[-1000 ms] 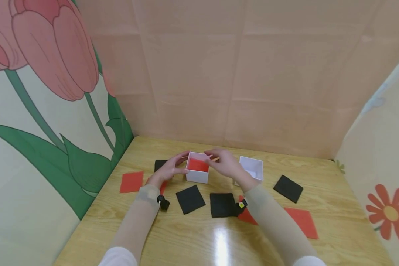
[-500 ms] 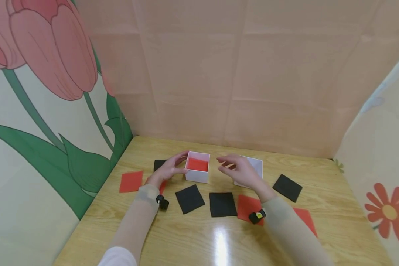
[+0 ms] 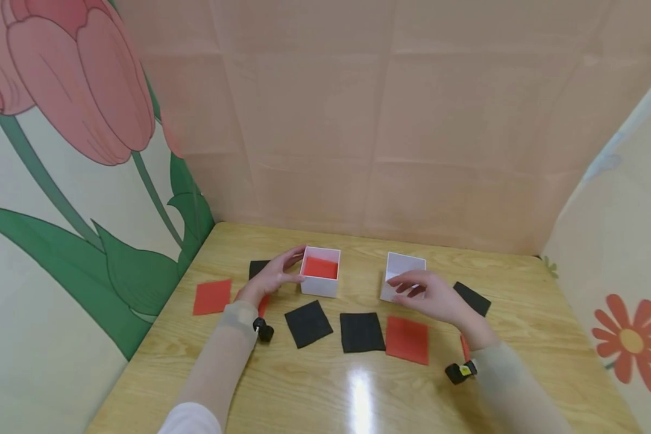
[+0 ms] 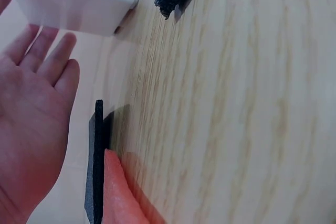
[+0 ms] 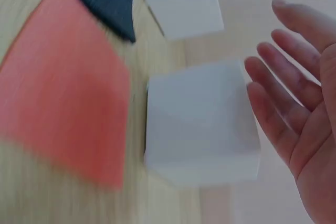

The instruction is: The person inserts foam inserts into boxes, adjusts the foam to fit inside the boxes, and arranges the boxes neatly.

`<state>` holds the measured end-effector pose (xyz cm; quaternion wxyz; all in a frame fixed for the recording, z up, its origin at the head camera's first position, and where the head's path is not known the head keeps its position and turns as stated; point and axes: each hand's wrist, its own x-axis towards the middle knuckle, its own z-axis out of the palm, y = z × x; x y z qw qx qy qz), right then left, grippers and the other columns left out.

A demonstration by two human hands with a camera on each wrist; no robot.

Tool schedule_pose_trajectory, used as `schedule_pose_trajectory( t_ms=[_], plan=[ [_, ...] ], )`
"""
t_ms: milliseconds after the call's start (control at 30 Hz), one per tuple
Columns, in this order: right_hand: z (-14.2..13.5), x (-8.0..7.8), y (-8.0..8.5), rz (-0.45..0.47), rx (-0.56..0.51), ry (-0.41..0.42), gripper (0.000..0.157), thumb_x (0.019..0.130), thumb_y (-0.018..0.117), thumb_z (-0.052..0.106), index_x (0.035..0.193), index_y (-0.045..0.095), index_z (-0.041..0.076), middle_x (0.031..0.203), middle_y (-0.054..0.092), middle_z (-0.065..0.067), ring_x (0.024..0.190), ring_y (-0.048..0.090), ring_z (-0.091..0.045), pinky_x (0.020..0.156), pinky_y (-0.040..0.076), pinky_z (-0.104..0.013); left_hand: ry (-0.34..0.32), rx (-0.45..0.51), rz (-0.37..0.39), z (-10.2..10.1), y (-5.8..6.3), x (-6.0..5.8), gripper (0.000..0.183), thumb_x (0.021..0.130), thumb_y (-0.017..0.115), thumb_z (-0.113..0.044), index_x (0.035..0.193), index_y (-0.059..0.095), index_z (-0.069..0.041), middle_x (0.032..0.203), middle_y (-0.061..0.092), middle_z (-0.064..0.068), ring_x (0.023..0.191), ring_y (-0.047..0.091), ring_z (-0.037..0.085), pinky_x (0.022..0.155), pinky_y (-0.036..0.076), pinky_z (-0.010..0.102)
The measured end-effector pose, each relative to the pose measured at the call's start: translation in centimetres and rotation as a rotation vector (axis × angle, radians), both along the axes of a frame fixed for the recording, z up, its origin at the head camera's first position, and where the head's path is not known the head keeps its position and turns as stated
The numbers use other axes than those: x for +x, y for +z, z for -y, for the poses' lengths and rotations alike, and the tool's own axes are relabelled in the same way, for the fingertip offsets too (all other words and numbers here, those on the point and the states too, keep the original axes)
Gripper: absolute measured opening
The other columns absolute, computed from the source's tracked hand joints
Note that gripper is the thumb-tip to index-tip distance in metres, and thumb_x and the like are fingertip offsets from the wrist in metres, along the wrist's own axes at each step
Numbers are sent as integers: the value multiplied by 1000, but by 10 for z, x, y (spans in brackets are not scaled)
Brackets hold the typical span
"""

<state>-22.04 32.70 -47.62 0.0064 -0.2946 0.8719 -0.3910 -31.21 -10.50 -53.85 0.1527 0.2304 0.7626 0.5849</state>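
My left hand (image 3: pixel 273 276) rests at the left side of a white open-topped box (image 3: pixel 319 287), its thumb near the front corner and fingers toward the back. A red square piece (image 3: pixel 321 267) lies inside that box. In the left wrist view, the left hand's fingers are mostly straight and reach the white box wall. Over a second white box (image 3: pixel 404 263), farther right, hovers my right hand (image 3: pixel 436 296), holding nothing. In the right wrist view its fingers are loosely bent beside the box's outer wall (image 5: pixel 202 124). The hand hides part of that box.
On the wooden table lie black squares (image 3: pixel 308 324) (image 3: pixel 362 333) and red squares (image 3: pixel 407 340) (image 3: pixel 212 297) that look like cloth. Another black square (image 3: pixel 473 298) is partly behind my right hand. More pieces sit beneath my left wrist. Fabric-covered walls (image 3: pixel 304 120) bound the table.
My right hand has moved from above the left box rightward to the right box, with nothing in it. The left hand stays by the left box.
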Motion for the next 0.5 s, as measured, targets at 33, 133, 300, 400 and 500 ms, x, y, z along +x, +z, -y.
schedule_pose_trajectory(
  t_ms=[33,133,300,400,500],
  plan=[
    [-6,3,-1,2,10,-12,34,92,88,22,124,79,14,116,77,0,96,72,-12,83,64,-40,1,0,-1,0,0,0,91,96,82,-15,170,28,-8,173,34,7,159,31,32,127,27,55],
    [-24,11,-4,4,38,-45,36,92,88,29,124,79,14,116,78,2,97,73,-14,82,64,-37,-2,5,-6,0,0,-1,90,96,82,-15,170,29,-10,173,34,7,159,31,32,127,27,56],
    [-53,25,-13,-20,73,-111,39,91,89,29,126,79,17,117,77,3,99,73,-21,80,63,-34,0,10,-10,0,0,0,89,96,81,-14,169,31,-11,173,34,8,159,31,33,127,27,56],
    [-71,33,-21,-38,93,-145,38,90,91,25,125,79,20,116,77,1,99,73,-24,81,63,-35,0,5,-7,0,0,0,89,96,81,-15,170,30,-11,173,35,7,159,32,32,127,28,54],
    [-88,41,-26,-24,125,-161,41,88,92,25,126,78,21,118,78,-3,103,73,-25,84,63,-36,0,0,-5,0,0,0,89,97,81,-15,170,30,-10,173,34,7,159,32,32,126,29,54]
  ],
)
